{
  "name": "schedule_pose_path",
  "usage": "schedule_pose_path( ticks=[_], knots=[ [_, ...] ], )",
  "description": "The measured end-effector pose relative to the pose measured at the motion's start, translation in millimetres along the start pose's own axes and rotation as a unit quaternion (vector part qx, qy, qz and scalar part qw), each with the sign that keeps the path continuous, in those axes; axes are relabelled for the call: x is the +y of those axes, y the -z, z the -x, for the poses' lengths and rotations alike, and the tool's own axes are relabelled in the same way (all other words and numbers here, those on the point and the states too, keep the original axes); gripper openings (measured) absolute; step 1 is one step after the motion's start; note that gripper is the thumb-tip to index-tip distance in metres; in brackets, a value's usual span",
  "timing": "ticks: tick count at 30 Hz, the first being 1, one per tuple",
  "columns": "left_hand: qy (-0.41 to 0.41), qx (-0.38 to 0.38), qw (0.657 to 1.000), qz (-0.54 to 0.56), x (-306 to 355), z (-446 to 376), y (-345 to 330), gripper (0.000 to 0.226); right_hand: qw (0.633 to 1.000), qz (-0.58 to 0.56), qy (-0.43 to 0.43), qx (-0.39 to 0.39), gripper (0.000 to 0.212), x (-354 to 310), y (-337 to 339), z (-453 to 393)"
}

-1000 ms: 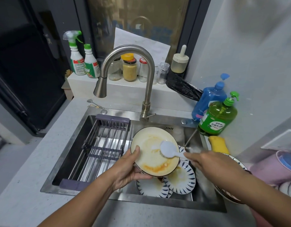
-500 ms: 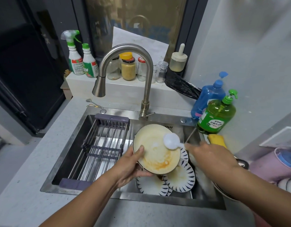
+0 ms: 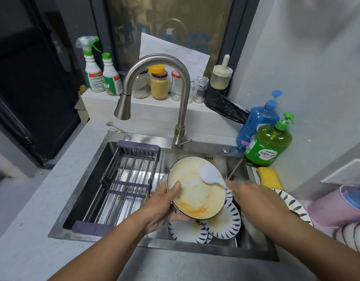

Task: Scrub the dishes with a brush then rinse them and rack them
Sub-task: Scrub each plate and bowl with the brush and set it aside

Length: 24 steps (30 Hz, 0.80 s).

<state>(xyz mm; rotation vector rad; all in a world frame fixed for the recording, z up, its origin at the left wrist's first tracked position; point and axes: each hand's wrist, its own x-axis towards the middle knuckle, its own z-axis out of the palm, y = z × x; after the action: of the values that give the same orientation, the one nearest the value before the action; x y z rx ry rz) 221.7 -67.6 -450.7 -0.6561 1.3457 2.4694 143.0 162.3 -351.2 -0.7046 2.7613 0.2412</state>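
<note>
My left hand grips the left rim of a cream plate with a dark edge, tilted up over the sink. Orange sauce stains its lower part and soapy foam sits near its middle. My right hand is shut on the handle of a white brush, whose head presses on the plate's upper right. Below the plate lie several white plates with blue leaf marks, also stained. An empty grey wire rack spans the sink's left half.
A curved steel tap arches over the sink, with no water running. Blue and green soap bottles and a yellow sponge stand at the right. Another patterned plate rests on the right counter. Jars and spray bottles line the back ledge.
The brush head has moved from the plate's middle up to its upper right edge. My left hand tilted the plate a little more upright and farther back.
</note>
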Motion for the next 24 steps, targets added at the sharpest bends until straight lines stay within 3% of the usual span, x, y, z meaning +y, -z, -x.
schedule_pose_path(
  ticks=[3,6,9,12,14,19,24],
  knots=[
    [0.038,-0.037,0.998,0.029,-3.3,1.4,-6.0,0.04,0.994,-0.105,0.037,0.023,0.04,-10.9,0.2,-12.7],
    [0.062,-0.05,0.995,0.055,-5.4,-0.6,-3.9,0.049,0.974,-0.213,0.062,-0.049,0.037,-22.4,-3.5,-13.7],
    [0.063,-0.085,0.99,0.089,-5.3,-2.2,2.6,0.065,0.958,-0.251,0.09,-0.102,0.036,-19.1,-1.5,-8.0],
    [0.066,-0.107,0.986,0.111,-3.3,-2.2,6.8,0.072,0.958,-0.215,0.128,-0.139,0.036,-8.5,11.4,-0.5],
    [0.066,-0.075,0.99,0.096,-2.5,-5.1,8.8,0.071,0.963,-0.175,0.14,-0.148,0.037,2.0,22.3,3.4],
    [0.044,-0.011,0.999,0.018,1.0,-8.9,18.0,0.066,0.982,0.06,0.133,-0.116,0.032,28.7,43.1,10.7],
    [0.054,-0.044,0.998,-0.008,5.8,-0.3,9.3,0.054,0.984,0.062,0.152,-0.068,0.04,13.1,36.9,8.1]
  ],
)
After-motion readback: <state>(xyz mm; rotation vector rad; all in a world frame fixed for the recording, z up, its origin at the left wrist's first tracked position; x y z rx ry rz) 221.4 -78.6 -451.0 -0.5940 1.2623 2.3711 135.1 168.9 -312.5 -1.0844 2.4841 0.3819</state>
